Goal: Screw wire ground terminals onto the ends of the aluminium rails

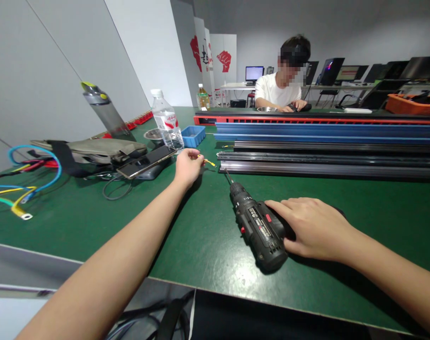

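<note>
My right hand [312, 229] is wrapped round the handle of a black cordless drill [259, 229], which lies on its side on or just above the table. Its thin bit points away from me, with the tip close to the left end of the nearest metal rail [271, 167]. Closed in a pinch, my left hand [189, 166] holds a short yellow wire [210, 163] just left of the rail ends. The wire's free end has a small terminal and points right, toward the rails. My fingertips partly hide its other end.
Blue profiles [307, 131] and a long red strip [243, 120] lie behind the rails. Left stand a water bottle [166, 120], a blue tray [193, 137], a phone [146, 162], a bag [90, 151] and thick cables [52, 177]. Across the green table [186, 236] sits a person [280, 87].
</note>
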A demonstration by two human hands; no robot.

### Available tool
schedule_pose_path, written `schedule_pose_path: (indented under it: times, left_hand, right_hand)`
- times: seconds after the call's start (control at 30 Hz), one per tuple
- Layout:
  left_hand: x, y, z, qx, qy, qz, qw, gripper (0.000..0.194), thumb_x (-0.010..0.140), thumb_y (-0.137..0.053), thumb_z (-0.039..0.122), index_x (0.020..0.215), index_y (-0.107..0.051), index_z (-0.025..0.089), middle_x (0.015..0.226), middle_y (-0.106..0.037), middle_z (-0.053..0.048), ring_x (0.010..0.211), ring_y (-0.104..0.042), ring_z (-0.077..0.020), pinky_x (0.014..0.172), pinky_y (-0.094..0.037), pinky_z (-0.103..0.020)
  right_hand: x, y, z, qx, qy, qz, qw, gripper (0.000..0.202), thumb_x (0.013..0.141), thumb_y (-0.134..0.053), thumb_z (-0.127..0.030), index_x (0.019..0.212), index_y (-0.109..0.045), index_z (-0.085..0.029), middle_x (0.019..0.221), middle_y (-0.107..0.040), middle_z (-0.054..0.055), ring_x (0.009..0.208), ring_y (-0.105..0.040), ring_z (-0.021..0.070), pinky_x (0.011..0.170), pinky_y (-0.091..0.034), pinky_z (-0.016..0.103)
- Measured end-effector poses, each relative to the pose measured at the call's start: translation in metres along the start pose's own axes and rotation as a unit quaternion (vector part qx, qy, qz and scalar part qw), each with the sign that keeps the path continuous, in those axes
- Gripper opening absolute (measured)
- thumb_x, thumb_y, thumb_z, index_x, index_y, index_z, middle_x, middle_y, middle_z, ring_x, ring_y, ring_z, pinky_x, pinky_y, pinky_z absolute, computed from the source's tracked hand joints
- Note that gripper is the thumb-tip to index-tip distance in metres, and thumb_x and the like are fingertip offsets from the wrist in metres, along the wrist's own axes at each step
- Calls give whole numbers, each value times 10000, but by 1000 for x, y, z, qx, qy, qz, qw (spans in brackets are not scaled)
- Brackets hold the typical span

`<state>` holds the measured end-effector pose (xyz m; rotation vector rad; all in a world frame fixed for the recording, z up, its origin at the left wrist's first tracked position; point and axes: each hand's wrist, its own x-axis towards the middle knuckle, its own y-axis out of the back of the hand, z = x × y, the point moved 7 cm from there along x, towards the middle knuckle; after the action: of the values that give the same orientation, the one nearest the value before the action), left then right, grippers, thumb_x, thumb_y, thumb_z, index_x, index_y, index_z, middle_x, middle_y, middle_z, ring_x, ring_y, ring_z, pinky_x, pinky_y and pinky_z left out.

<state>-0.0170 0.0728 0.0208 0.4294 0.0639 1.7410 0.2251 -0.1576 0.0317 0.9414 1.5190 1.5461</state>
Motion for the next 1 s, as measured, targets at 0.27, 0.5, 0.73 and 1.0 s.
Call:
schedule_pose_path:
  times: [0.27, 0.5, 0.73, 1.0]
  left_hand:
    - [-14, -17, 11, 196, -61, -136, 969, 135, 691, -732, 123, 806, -670, 157, 800, -720, -42, 760, -668, -180, 831, -549, -325]
    - [-22, -25, 18, 352, -104, -198, 909, 115, 837, -694, 224, 887, -785, 172, 956, -781, -91, 930, -707, -240, 922, -524, -333]
    - [-18, -27, 11, 391, -140, -186, 891, 210, 929, -542, 226, 970, -734, 151, 1027, -764, -116, 986, -700, -260, 925, -520, -341]
    - [-19, -30, 14, 361, -158, -184, 900, 220, 921, -533, 189, 1015, -728, 151, 1028, -764, -101, 985, -699, -243, 938, -524, -338]
  right_hand:
    - [0, 2, -1, -1, -1, 3, 1000, 578, 829, -553, -338, 1382, -539, -172, 1039, -715, 108, 917, -685, 304, 785, -488, 407]
    - [1, 2, -1, 0, 1, 5, 1000, 580, 831, -561, -347, 1383, -537, -172, 1040, -712, 111, 919, -686, 309, 788, -494, 420]
    - [0, 2, -1, 0, -1, 2, 1000, 572, 829, -552, -339, 1379, -542, -182, 1045, -712, 106, 937, -686, 315, 798, -496, 427]
    - [0, 2, -1, 2, 5, 6, 1000, 582, 824, -551, -329, 1386, -535, -179, 1040, -713, 104, 929, -688, 309, 791, -495, 419]
